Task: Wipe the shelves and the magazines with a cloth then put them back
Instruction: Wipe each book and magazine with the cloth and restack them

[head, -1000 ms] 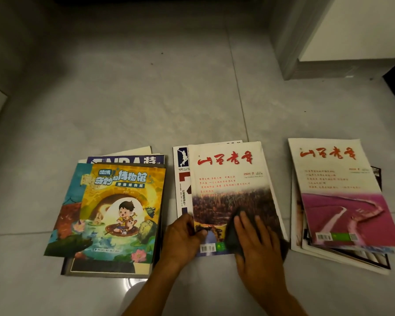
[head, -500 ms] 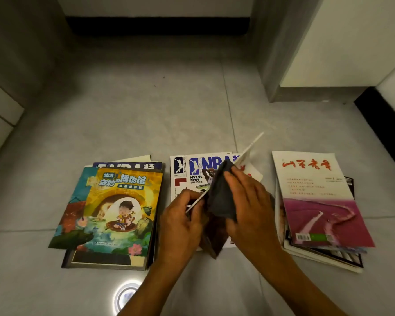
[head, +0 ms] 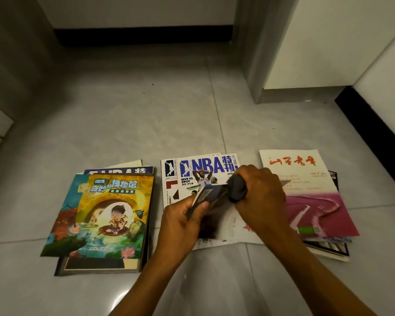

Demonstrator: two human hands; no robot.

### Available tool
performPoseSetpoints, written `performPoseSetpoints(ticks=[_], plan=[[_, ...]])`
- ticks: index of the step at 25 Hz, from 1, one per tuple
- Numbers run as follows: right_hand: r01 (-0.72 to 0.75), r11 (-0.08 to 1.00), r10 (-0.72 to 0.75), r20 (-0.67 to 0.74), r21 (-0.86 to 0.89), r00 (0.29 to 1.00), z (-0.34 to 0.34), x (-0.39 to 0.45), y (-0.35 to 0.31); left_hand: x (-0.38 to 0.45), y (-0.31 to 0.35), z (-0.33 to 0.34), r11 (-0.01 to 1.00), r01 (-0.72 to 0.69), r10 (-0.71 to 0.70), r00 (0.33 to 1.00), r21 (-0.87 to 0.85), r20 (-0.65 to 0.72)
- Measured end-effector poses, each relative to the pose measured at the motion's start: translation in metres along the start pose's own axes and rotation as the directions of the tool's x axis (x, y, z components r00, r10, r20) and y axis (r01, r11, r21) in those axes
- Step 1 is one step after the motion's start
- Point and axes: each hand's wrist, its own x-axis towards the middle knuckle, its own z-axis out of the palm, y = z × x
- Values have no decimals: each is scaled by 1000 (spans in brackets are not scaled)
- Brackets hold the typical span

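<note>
Head view showed the left hand [head: 183, 221] curled round the near corner of a magazine [head: 211, 201], thumb on top, fingers under, lifting it tilted above the middle stack. The right hand [head: 261, 197] was closed over a dark cloth [head: 237, 189], pressing it against the magazine's upper edge at about two o'clock from the left hand. Both hands touched the same magazine; the cloth sat between right palm and cover.

Under the raised magazine lay the NBA issue [head: 203, 172], its top half uncovered. At nine o'clock from the hands sat the left stack [head: 107, 215], topped by a cartoon cover, just beside the left wrist but apart from it. At three o'clock lay the right stack [head: 310, 190], partly hidden by the right hand; whether the hand touched it I could not tell.

Bare floor [head: 135, 115] spread wide toward twelve o'clock, up to a dark baseboard [head: 144, 35]. A cabinet [head: 306, 53] corner stood at one o'clock, well clear of the stacks.
</note>
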Motion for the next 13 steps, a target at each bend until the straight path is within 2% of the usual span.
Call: performPoseSetpoints(ticks=[2,4,6,8,10,12,13], plan=[[57,998,-57,-37,-18,998,7,-10,-35,-4,-7,5,998,-51,50,999,-22,-21],[249,968,-249,-78,-5,965,14,-18,-60,-7,-6,1,992,-85,80,995,-96,-56],[322,941,-322,-21,108,947,10,-11,-50,-5,-4,-7,987,-94,88,995,-129,-50],[196,971,-207,77,136,975,4,2,-10,-2,-2,-17,990,-32,28,999,-139,-32],[-8,1000,3,151,29,989,2,12,45,0,5,-27,985,40,-46,998,-167,-33],[-197,976,211,181,-93,960,1,13,90,1,12,-36,992,27,-31,999,-124,-35],[-293,950,307,153,-107,939,3,12,108,2,15,-40,996,1,-6,998,-91,-54]])
